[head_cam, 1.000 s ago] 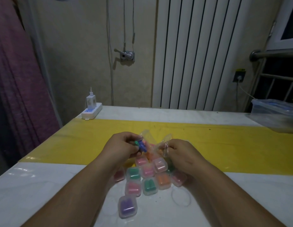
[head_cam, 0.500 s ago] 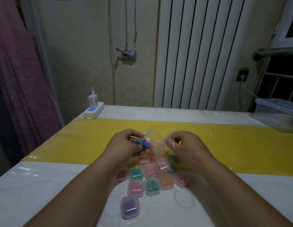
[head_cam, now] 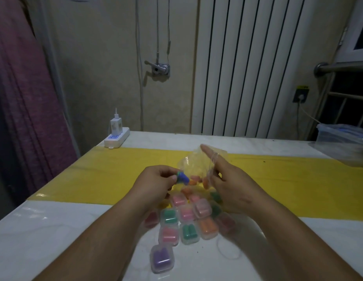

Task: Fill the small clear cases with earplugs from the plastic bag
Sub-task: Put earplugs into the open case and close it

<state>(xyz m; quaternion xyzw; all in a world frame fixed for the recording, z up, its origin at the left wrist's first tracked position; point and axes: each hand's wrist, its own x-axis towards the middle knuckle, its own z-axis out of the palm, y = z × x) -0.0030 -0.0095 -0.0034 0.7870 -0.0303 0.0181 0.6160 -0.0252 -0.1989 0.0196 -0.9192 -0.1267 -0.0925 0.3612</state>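
Observation:
My left hand (head_cam: 156, 184) pinches a blue earplug (head_cam: 183, 178), with a green one pressed against it, just above the table. My right hand (head_cam: 230, 184) holds the clear plastic bag (head_cam: 193, 164) lifted, index finger stretched out inside the film and the other fingers curled on its edge. Orange and pink earplugs (head_cam: 199, 181) show through the bag's bottom. Below the hands lies a cluster of small clear cases (head_cam: 187, 222) filled with pink, green and orange earplugs. One case with purple earplugs (head_cam: 162, 258) sits apart, nearest me.
The table (head_cam: 54, 230) is white with a yellow band (head_cam: 298, 175) across it. A white power strip with a charger (head_cam: 116, 136) stands at the back left. A clear plastic box (head_cam: 343, 138) sits at the right edge. A rubber band (head_cam: 229, 248) lies right of the cases.
My right hand has raised the bag and straightened its index finger. My left hand keeps the blue and green earplugs and has shifted slightly right.

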